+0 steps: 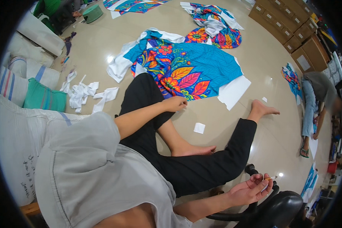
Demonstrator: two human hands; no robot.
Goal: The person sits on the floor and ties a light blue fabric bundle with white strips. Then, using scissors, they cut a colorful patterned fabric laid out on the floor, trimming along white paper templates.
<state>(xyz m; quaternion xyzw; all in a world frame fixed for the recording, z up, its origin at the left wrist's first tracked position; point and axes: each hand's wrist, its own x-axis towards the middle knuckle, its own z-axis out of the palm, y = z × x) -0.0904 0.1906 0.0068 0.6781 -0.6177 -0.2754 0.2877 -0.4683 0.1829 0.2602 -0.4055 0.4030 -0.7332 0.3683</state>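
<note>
Beige tiled floor (228, 131) bears teal floral-printed fabric (207, 64); I see the left hand (175, 103) curled near it — whether holding anything, I can't tell — and the right hand (252, 189) pinching a cigarette (270, 178).

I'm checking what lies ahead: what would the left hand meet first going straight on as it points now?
The turquoise floral fabric on the floor comes first in line, though the left hand seems raised above it; depth is unclear, so it might pass over.
</note>
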